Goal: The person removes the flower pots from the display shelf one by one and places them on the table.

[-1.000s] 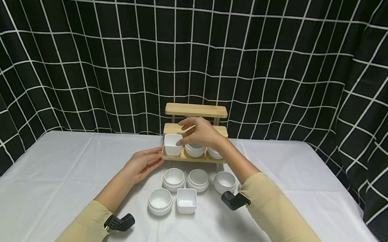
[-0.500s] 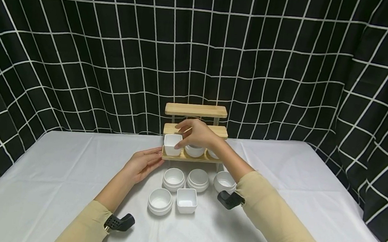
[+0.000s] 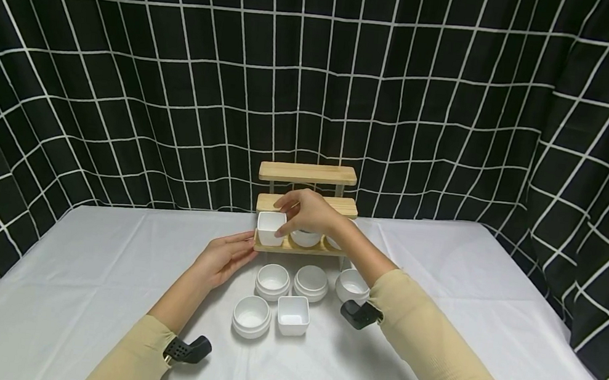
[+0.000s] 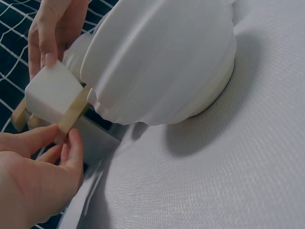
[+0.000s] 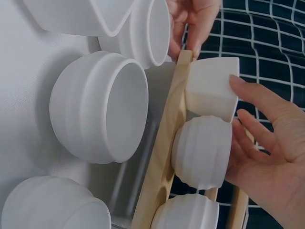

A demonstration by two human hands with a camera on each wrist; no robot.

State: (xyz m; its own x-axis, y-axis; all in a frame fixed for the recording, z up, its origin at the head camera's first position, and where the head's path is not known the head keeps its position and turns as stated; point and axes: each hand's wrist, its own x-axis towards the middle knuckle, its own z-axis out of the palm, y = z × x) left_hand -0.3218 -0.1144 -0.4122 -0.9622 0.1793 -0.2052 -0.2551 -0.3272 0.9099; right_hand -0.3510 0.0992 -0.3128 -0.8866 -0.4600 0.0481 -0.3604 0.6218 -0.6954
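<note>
A three-tier wooden stand (image 3: 306, 173) rises at the back of the table. On the left end of its lowest shelf (image 3: 298, 249) sits a white square bowl (image 3: 268, 231). My right hand (image 3: 310, 212) reaches over from the right and pinches this bowl; in the right wrist view its thumb is at the rim of the square bowl (image 5: 212, 88). Beside it on the same shelf stand a round white bowl (image 5: 202, 151) and another (image 5: 188, 214), partly hidden by the hand in the head view. My left hand (image 3: 225, 259) pinches the shelf's left end, as the left wrist view shows.
In front of the stand, several white bowls rest on the white cloth: round ones (image 3: 251, 316) and a square one (image 3: 293, 316). One round bowl (image 3: 352, 286) lies close below the right forearm. A black gridded curtain (image 3: 315, 92) hangs behind.
My right hand has shifted slightly left and down at the square bowl, which stays at the shelf's left end. My left hand has not moved.
</note>
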